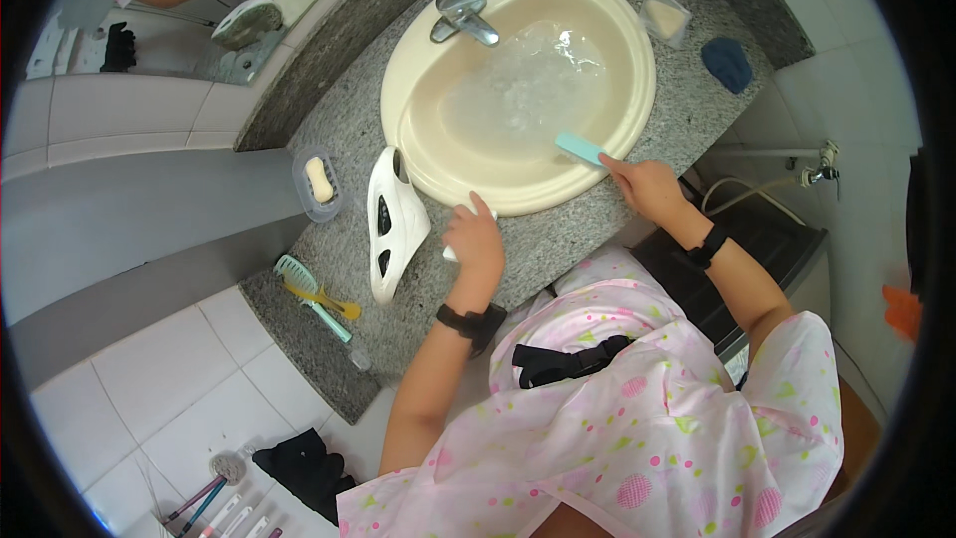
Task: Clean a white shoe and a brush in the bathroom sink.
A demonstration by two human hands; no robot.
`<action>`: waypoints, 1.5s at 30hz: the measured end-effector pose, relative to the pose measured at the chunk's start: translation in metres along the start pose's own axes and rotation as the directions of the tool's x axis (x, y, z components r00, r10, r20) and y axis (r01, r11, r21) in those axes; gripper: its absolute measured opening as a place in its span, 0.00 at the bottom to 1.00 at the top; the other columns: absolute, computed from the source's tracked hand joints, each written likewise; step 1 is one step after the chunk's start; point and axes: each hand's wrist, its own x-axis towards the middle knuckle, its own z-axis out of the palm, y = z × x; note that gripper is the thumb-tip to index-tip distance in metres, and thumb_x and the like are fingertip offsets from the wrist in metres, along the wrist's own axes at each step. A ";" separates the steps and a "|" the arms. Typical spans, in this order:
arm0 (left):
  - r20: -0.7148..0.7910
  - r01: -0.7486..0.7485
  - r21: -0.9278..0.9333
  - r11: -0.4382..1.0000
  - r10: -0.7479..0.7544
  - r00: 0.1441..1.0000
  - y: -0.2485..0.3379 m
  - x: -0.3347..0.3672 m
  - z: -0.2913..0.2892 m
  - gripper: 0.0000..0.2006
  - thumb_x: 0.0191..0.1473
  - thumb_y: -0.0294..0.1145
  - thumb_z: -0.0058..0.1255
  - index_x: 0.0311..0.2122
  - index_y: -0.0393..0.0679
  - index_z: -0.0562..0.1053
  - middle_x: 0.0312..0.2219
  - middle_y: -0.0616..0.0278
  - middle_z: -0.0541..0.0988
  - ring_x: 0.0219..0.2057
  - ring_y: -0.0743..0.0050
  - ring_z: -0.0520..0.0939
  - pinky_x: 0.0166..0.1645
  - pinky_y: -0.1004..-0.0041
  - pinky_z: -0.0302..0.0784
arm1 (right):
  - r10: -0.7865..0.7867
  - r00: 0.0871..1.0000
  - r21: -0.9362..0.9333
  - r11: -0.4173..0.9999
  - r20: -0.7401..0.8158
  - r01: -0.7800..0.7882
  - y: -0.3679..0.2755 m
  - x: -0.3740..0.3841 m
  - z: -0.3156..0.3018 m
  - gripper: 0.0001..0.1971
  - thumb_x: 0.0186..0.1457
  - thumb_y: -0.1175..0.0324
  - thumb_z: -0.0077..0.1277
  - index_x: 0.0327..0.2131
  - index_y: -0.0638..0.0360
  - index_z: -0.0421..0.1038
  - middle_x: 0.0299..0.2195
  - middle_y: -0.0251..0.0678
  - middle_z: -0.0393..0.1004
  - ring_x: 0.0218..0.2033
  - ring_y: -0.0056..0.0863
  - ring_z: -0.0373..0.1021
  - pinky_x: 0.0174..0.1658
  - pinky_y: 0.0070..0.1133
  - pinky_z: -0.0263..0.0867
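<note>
My right hand (652, 195) is closed on one end of a flat, light turquoise bar-shaped tool (578, 148), maybe a brush. The tool's other end reaches over the right front rim of the cream oval sink (418, 110), which holds cloudy, foamy water (523, 85). At the sink's front edge, my left hand (473, 241) is closed round a small white object (450, 253); mostly covered by my fingers, its kind cannot be told. Just left of that hand, a white clog (393, 229) with cut-out openings leans against the sink rim.
A chrome faucet (466, 12) stands at the sink's back left. Left on the granite counter (329, 125) are a soap dish (321, 202) with soap, and green and yellow utensils (317, 297). A clear container (664, 18) and dark blue cloth (727, 64) lie to the right.
</note>
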 end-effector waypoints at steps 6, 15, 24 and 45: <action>-0.016 -0.086 -0.078 0.993 0.085 0.996 0.002 0.000 -0.007 0.26 0.50 0.33 0.50 0.57 0.47 0.65 0.36 0.57 0.70 0.32 0.61 0.77 0.28 0.58 0.75 | -0.174 0.979 -0.009 0.984 0.106 0.176 -0.049 0.046 0.043 0.19 0.52 0.71 0.45 0.49 0.53 0.71 0.22 0.40 0.75 0.24 0.40 0.74 0.26 0.34 0.68; -0.059 -0.198 -0.303 0.932 0.189 0.980 -0.011 -0.002 -0.016 0.27 0.46 0.25 0.51 0.55 0.46 0.65 0.35 0.56 0.70 0.32 0.59 0.78 0.32 0.64 0.75 | -0.067 0.990 -0.185 0.979 0.123 0.090 -0.004 0.112 0.075 0.18 0.51 0.74 0.44 0.48 0.55 0.70 0.25 0.37 0.77 0.28 0.36 0.75 0.28 0.29 0.70; -0.139 -0.268 -0.298 0.916 0.236 0.962 0.002 0.009 -0.025 0.28 0.44 0.25 0.52 0.55 0.45 0.65 0.36 0.57 0.70 0.32 0.62 0.77 0.31 0.65 0.75 | 0.072 0.976 -0.069 0.996 0.207 -0.059 -0.001 0.122 0.066 0.11 0.52 0.73 0.43 0.37 0.54 0.75 0.30 0.40 0.78 0.34 0.39 0.75 0.35 0.31 0.71; -0.056 -0.165 -0.589 0.791 0.164 0.985 0.000 0.053 -0.019 0.25 0.49 0.20 0.41 0.55 0.43 0.64 0.37 0.46 0.73 0.35 0.43 0.77 0.39 0.56 0.73 | 0.114 0.990 0.108 0.987 0.081 -0.122 -0.012 0.087 0.023 0.15 0.58 0.68 0.41 0.46 0.50 0.74 0.31 0.44 0.77 0.34 0.41 0.74 0.37 0.33 0.69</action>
